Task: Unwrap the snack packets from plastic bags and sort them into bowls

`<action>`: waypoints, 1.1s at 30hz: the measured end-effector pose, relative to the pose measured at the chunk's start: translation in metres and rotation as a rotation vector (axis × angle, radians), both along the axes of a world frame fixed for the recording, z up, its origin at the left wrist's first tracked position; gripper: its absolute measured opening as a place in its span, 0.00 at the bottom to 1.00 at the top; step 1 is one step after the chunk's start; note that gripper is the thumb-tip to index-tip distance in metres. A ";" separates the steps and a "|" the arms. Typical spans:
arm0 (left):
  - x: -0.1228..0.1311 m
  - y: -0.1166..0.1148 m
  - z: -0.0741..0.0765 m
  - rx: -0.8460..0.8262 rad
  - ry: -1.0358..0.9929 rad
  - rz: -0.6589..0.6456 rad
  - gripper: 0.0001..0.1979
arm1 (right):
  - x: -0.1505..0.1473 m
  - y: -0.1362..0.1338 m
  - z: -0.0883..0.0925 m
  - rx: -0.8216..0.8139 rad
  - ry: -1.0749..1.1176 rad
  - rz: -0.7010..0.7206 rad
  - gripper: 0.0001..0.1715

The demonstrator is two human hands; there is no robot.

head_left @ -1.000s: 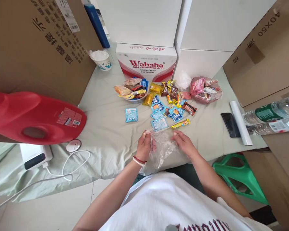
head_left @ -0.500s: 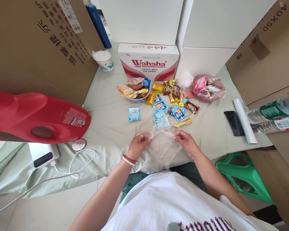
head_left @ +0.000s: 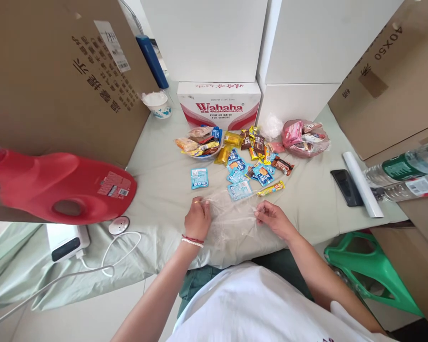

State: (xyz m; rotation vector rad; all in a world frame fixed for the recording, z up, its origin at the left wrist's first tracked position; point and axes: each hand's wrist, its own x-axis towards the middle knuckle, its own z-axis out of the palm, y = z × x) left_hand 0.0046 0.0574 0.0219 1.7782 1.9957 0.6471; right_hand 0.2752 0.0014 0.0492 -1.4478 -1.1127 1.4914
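Left hand (head_left: 197,220) kinda points up-frame, right hand (head_left: 273,218) slants in from lower right, both with fingers pinched on a clear plastic bag (head_left: 231,219) below center.

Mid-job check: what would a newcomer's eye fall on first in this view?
Probably the big red jug at the far left, by far the boldest block of colour. Next come the bright wrapped snacks scattered mid-table, in front of the Wahaha box. Nearer the person, the left hand and right hand hold a clear plastic bag between them.
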 end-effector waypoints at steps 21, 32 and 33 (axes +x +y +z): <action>-0.006 -0.040 -0.010 0.051 0.437 -0.537 0.40 | 0.005 0.007 0.014 -0.113 0.194 -0.115 0.30; -0.021 -0.058 -0.005 0.098 0.384 -0.551 0.34 | 0.084 0.017 0.035 0.206 -0.870 -0.123 0.11; -0.021 -0.060 -0.004 0.125 0.379 -0.558 0.32 | 0.081 0.019 0.044 0.322 -0.926 -0.069 0.11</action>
